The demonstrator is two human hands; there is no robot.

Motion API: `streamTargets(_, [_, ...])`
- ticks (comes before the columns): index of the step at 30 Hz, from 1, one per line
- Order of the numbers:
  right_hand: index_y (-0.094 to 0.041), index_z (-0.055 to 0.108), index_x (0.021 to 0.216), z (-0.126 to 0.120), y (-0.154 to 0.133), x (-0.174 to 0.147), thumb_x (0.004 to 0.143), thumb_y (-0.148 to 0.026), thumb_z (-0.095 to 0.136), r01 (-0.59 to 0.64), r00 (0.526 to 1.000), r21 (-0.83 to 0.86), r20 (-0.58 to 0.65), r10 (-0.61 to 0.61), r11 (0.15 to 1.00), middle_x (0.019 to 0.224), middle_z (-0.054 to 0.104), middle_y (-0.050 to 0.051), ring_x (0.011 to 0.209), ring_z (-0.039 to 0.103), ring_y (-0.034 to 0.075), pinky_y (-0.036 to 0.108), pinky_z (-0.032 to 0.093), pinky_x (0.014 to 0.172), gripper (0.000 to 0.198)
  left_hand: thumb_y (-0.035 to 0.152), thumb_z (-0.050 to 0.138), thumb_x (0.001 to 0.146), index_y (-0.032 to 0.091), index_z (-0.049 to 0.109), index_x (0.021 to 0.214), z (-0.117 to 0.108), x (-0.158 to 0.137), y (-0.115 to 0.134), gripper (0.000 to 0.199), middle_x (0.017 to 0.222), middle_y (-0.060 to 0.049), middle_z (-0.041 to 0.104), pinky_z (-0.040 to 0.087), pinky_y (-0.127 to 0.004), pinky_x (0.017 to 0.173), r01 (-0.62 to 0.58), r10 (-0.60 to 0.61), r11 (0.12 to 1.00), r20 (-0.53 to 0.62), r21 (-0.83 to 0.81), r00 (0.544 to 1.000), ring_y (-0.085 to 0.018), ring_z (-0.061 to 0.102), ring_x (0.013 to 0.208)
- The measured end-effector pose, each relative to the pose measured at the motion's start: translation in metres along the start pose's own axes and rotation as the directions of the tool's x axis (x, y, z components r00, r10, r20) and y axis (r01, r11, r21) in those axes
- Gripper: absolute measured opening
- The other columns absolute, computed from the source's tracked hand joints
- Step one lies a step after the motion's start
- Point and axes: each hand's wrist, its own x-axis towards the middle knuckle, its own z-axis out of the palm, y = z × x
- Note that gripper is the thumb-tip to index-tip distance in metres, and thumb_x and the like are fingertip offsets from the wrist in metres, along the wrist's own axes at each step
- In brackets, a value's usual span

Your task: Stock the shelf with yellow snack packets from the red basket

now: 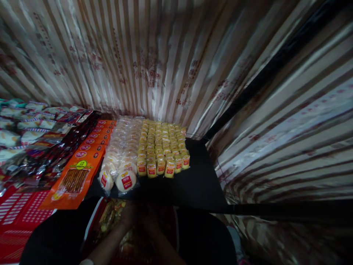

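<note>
Low in the view, my left hand (pixel 129 213) and my right hand (pixel 149 218) are close together over a red container (pixel 176 228) between my legs. Deep shade under the shelf hides the fingers of both, so I cannot see what they hold. Several wrapped packets (pixel 111 215) lie in the container, left of my left hand. Just beyond, on a black shelf (pixel 202 180), stand rows of small yellow wrapped cakes (pixel 162 143) and two rows of round white crackers in clear wrap (pixel 125 180).
Orange snack bags (pixel 77 176) overlap in a row left of the crackers, beside dark glossy packets (pixel 55 151) and white packets (pixel 30 134). Red plastic baskets (pixel 24 209) are at lower left. Striped sheeting (pixel 138 55) hangs behind, with a black pole (pixel 261 81) slanting at right.
</note>
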Motion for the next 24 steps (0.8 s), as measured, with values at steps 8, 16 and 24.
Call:
streamTargets(8, [-0.019, 0.067, 0.093, -0.025, -0.05, -0.035, 0.075, -0.023, 0.048, 0.138, 0.99, 0.001, -0.025, -0.138, 0.99, 0.097, 0.07, 0.008, 0.095, 0.063, 0.023, 0.036, 0.044, 0.09, 0.027, 0.015, 0.038, 0.078, 0.016, 0.053, 0.105, -0.009, -0.045, 0.026, 0.03, 0.096, -0.009, 0.066, 0.046, -0.029, 0.083, 0.03, -0.026, 0.981, 0.024, -0.191, 0.999, -0.019, 0.062, 0.091])
streamTargets(16, [-0.024, 0.061, 0.111, -0.073, -0.097, -0.094, 0.075, -0.031, 0.057, 0.236, 0.972, 0.11, -0.031, -0.234, 0.965, 0.109, 0.066, 0.006, 0.101, 0.061, 0.023, 0.036, 0.047, 0.089, 0.036, 0.03, 0.05, 0.074, 0.019, 0.051, 0.082, -0.058, -0.092, 0.084, 0.014, 0.075, -0.001, 0.06, 0.045, -0.023, 0.066, -0.098, 0.102, 0.953, -0.002, -0.288, 0.995, -0.015, 0.057, 0.071])
streamTargets(24, [-0.021, 0.063, 0.105, -0.103, -0.108, -0.088, 0.074, -0.036, 0.059, 0.296, 0.949, 0.245, -0.182, -0.257, 0.923, 0.106, 0.067, 0.008, 0.098, 0.062, 0.023, 0.036, 0.05, 0.087, 0.035, 0.03, 0.052, 0.074, 0.019, 0.047, 0.078, -0.084, -0.074, 0.156, 0.012, 0.069, 0.004, 0.052, 0.042, -0.019, 0.06, -0.219, 0.216, 0.894, -0.052, -0.391, 0.975, -0.011, 0.051, 0.065])
